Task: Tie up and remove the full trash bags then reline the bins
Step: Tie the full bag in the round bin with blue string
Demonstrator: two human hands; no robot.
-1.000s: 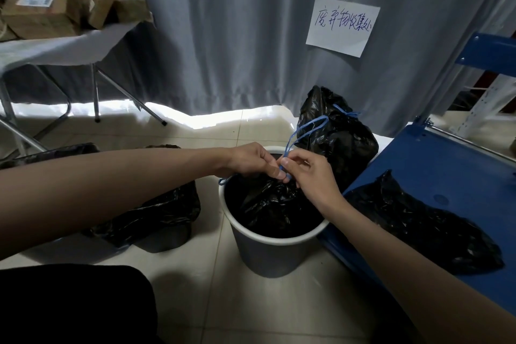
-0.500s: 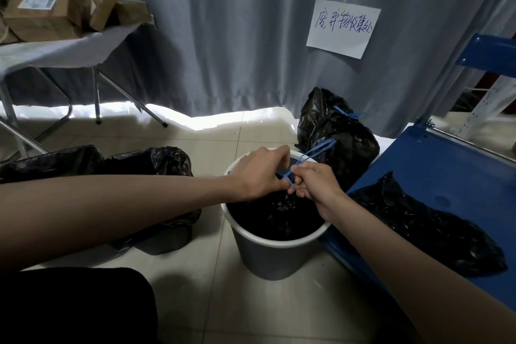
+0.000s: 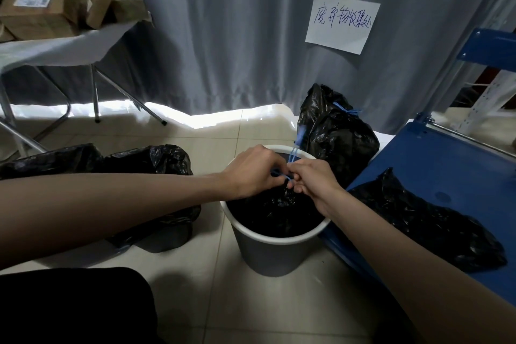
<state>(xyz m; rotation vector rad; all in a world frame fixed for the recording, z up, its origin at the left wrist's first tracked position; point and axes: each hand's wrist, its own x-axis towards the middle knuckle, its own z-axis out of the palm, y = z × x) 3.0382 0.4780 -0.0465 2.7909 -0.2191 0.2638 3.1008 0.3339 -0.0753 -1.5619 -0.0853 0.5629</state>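
Observation:
A grey bin with a white rim (image 3: pixel 275 253) stands on the tiled floor and holds a black trash bag (image 3: pixel 272 211). My left hand (image 3: pixel 252 173) and my right hand (image 3: pixel 314 183) meet over the bag's gathered neck, both pinching its blue drawstring (image 3: pixel 293 155). A blurred loop of the string rises behind my fingers. Just behind the bin sits a black bag tied with blue string (image 3: pixel 336 132). A second bin lined in black (image 3: pixel 156 204) stands to the left, partly hidden by my left forearm.
A blue platform (image 3: pixel 446 165) at the right carries a flat black bag (image 3: pixel 430 220). A folding table (image 3: pixel 55 49) with cardboard boxes (image 3: pixel 39 7) stands at the far left. Grey curtain (image 3: pixel 223 31) with a handwritten paper sign (image 3: pixel 343 24) closes off the back.
My hands have dropped closer to the bag and drawn together, and the blue drawstring loop has shrunk from a wide arc to a short blurred strand. The head view shifted slightly.

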